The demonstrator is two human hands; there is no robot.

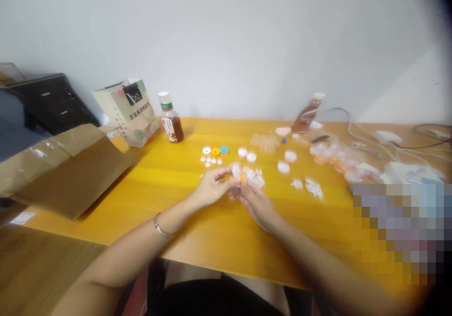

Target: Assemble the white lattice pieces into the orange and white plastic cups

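Note:
My left hand [214, 185] and my right hand [254, 202] meet above the middle of the table. Between them they grip a small clear plastic piece [236, 169] with an orange part [243, 178]; motion blur hides its exact kind. The fingers of both hands are closed around it. Just behind lie a white disc [206, 150], a yellow disc [215, 151] and a teal disc [224, 150], with several tiny white pieces [213, 160] in front of them. Beyond my right hand are flat white pieces [254, 176] and round white caps [251, 157].
An open cardboard box [77, 174] and a paper bag [129, 113] stand on the left. A bottle of brown liquid [171, 120] is upright; another brown bottle [307, 114] leans at the back right. Clear-and-orange pieces [335, 158], cables [363, 139] and plastic bags [409, 172] crowd the right side.

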